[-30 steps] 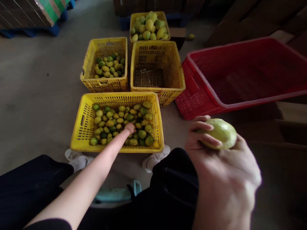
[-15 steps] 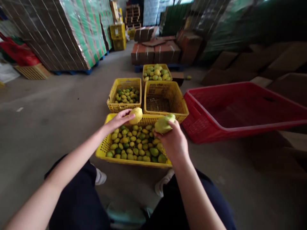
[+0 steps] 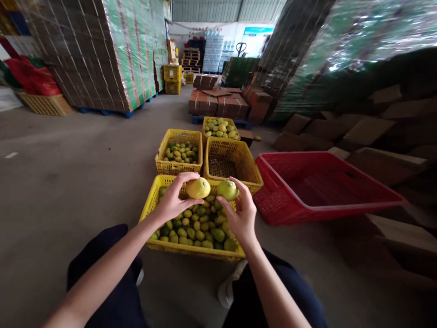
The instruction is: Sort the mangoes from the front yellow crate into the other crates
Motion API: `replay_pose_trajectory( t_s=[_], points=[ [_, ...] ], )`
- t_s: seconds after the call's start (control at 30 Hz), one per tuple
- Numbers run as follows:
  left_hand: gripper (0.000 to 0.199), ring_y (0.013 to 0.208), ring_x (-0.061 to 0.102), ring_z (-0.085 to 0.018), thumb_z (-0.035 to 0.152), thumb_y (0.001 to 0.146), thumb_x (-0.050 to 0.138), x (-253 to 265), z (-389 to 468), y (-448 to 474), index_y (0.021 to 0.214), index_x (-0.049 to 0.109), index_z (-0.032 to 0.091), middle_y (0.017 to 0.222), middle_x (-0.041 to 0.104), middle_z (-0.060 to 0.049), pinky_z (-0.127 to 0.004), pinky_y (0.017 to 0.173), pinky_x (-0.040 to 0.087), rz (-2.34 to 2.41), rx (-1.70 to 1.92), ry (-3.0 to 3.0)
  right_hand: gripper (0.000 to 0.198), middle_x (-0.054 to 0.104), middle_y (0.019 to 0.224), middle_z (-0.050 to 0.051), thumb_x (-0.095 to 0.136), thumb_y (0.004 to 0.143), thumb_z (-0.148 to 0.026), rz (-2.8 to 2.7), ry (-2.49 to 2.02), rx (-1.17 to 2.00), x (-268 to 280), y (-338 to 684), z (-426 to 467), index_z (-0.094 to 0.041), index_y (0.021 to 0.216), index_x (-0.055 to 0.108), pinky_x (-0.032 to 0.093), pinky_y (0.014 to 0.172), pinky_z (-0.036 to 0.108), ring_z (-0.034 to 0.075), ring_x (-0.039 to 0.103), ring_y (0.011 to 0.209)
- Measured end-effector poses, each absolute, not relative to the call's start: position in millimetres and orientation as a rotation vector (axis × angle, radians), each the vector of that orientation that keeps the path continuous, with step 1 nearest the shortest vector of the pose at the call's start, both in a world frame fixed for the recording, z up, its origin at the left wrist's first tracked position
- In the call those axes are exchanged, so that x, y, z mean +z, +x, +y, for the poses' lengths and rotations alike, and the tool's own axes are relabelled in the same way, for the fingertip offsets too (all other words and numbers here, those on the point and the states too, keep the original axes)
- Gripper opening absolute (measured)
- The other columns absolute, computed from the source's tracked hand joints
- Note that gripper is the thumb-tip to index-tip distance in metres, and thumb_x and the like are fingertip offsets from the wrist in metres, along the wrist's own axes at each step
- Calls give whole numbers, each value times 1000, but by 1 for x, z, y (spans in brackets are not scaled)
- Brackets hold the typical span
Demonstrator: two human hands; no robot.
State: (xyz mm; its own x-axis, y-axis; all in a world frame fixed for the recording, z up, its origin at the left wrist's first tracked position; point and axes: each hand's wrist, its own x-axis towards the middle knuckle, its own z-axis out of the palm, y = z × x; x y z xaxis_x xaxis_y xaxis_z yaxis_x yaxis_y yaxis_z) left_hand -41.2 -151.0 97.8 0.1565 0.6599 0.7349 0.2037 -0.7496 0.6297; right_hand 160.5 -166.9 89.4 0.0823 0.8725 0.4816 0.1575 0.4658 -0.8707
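My left hand (image 3: 175, 198) is closed around a yellow lemon (image 3: 198, 188), fingers above and thumb below. Close beside it, my right hand (image 3: 243, 210) grips a greener lemon (image 3: 227, 190) between thumb and fingers. The two fruits are held side by side with a small gap, their ends turned toward me. Beneath them stands a large yellow crate (image 3: 164, 246) with many green and yellow lemons (image 3: 196, 226) in it. My hands and forearms hide part of its contents.
Behind it are a yellow crate (image 3: 160, 159) partly filled with lemons, an empty yellow crate (image 3: 251, 169), and a full one (image 3: 204, 119). A red bin (image 3: 283, 207) stands at the right. Cardboard boxes (image 3: 232, 108) and wrapped pallet stacks (image 3: 134, 54) lie farther back.
My hands have come closer together, bringing the two lemons side by side. The right-hand lemon has been turned end-on. My view has tilted up, showing more of the warehouse's back.
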Motion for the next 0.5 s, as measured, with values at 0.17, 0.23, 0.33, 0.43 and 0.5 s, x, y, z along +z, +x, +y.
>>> replay_pose_trajectory(
  t_s=[0.17,0.23,0.33,0.43,0.5],
  points=[
    [61,113,62,-23,26,75,80,109,-157,-43,129,51,26,119,64,-10,-41,97,52,702,1683,2295,54,65,128,8,73,82,-35,-1606,-820,419,88,157,-167,-29,132,56,51,101,47,27,61,118],
    [61,112,61,-23,27,76,79,111,-158,-44,130,50,28,119,63,-9,-42,96,53,742,1699,2339,56,66,127,8,75,80,-32,-1647,-802,281,91,155,-167,-31,133,56,52,101,46,27,62,118],
    [60,110,60,-23,31,76,79,110,-160,-48,130,54,31,116,60,-8,-43,93,53,835,1770,2410,58,67,125,7,76,79,-28,-1697,-785,121,97,154,-168,-33,134,57,55,96,45,27,64,115],
    [62,104,59,-21,32,74,80,107,-162,-52,131,55,33,110,56,-6,-40,90,54,873,1818,2418,57,67,124,8,75,80,-27,-1719,-778,73,98,152,-168,-33,134,57,57,93,44,27,65,112],
    [64,102,58,-20,32,73,81,106,-163,-54,132,55,34,107,55,-5,-37,88,54,866,1799,2392,56,67,123,8,75,81,-29,-1721,-784,72,97,149,-167,-33,134,57,57,93,45,27,66,111]
  ],
)
